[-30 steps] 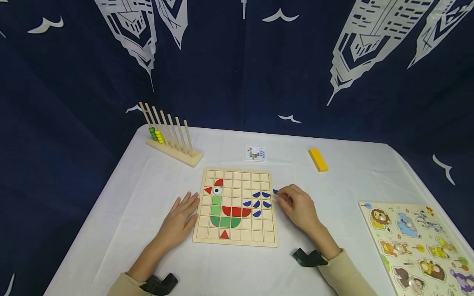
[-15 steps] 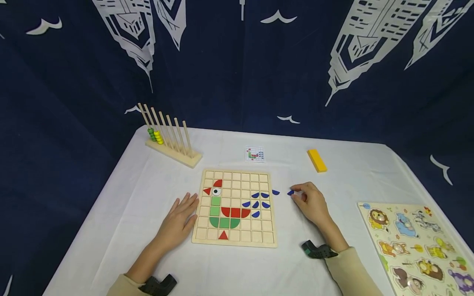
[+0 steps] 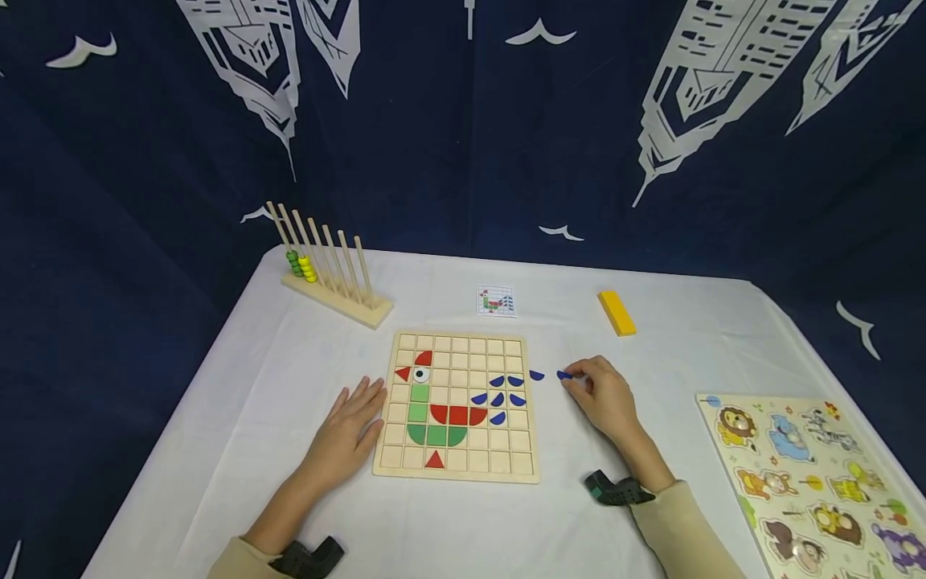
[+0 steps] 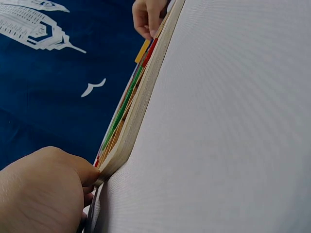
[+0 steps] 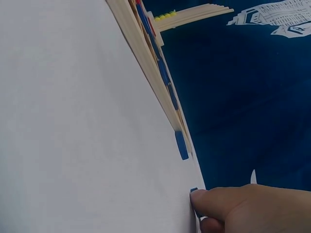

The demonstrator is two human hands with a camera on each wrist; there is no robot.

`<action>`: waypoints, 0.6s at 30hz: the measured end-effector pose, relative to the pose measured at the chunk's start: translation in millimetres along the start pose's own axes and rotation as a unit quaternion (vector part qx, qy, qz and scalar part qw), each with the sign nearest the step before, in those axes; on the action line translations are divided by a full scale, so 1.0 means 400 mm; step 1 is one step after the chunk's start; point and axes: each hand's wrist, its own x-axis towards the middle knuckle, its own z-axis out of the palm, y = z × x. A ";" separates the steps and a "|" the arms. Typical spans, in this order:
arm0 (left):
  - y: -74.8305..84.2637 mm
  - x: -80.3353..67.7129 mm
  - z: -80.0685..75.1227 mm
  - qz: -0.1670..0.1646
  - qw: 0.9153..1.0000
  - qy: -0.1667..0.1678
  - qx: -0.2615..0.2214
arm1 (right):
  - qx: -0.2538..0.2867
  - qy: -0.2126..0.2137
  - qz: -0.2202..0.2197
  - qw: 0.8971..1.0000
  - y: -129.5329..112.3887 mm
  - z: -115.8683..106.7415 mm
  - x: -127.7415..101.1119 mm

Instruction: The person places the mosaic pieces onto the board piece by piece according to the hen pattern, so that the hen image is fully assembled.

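The right hand [image 3: 606,397] lay on the bench [image 3: 289,378] just right of the board [image 3: 457,406], its fingers [image 3: 582,371] curled and pinching a small blue piece [image 3: 563,375] at their tips, against the white cloth. In the right wrist view the fingertip [image 5: 198,194] sat on that piece [image 5: 194,190], low on the bench surface. A second blue piece [image 3: 536,375] lay loose on the cloth just left of the fingers, between them and the board's right edge; the right wrist view showed it [image 5: 181,144] apart from the held one and close to the board's edge [image 5: 146,53].

The left hand [image 3: 350,425] rested flat, fingers straight and relaxed, their tips touching the board's left edge, grasping nothing. The left wrist view showed the hand [image 4: 43,189] pressed against the board's side [image 4: 141,97].

On the board, beyond the left fingers, a bird figure was laid out in red, green and blue pieces, with five blue pieces [image 3: 499,397] nearest the right fingers.

Further off, a pattern card [image 3: 495,301] lay beyond the board, a yellow block [image 3: 616,313] beyond the right fingers, a peg rack [image 3: 329,269] with green and yellow beads beyond the left fingers, and an animal puzzle [image 3: 810,482] well right of the right hand.
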 end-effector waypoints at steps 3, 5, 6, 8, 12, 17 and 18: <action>-0.001 0.000 0.001 -0.001 1.000 -0.003 -0.002 | 0.001 0.002 0.005 1.000 -0.012 -0.004 -0.002; 0.001 0.001 0.001 -0.003 1.000 -0.007 -0.006 | 0.006 0.001 0.007 1.000 -0.028 -0.008 -0.007; 0.002 0.001 0.001 -0.003 1.000 -0.008 -0.008 | 0.008 -0.001 0.007 1.000 -0.039 -0.012 -0.011; 0.002 0.002 0.002 -0.005 1.000 -0.011 -0.006 | 0.019 -0.009 0.003 1.000 -0.065 -0.018 -0.020; 0.001 0.002 0.003 -0.009 1.000 -0.013 -0.003 | 0.032 -0.040 -0.028 0.998 -0.122 -0.020 -0.044; 0.001 0.003 0.002 -0.009 1.000 -0.013 -0.004 | 0.045 -0.069 -0.060 0.995 -0.160 -0.003 -0.071; 0.001 0.003 0.002 -0.007 1.000 -0.011 -0.004 | 0.048 -0.071 -0.062 0.994 -0.164 0.001 -0.074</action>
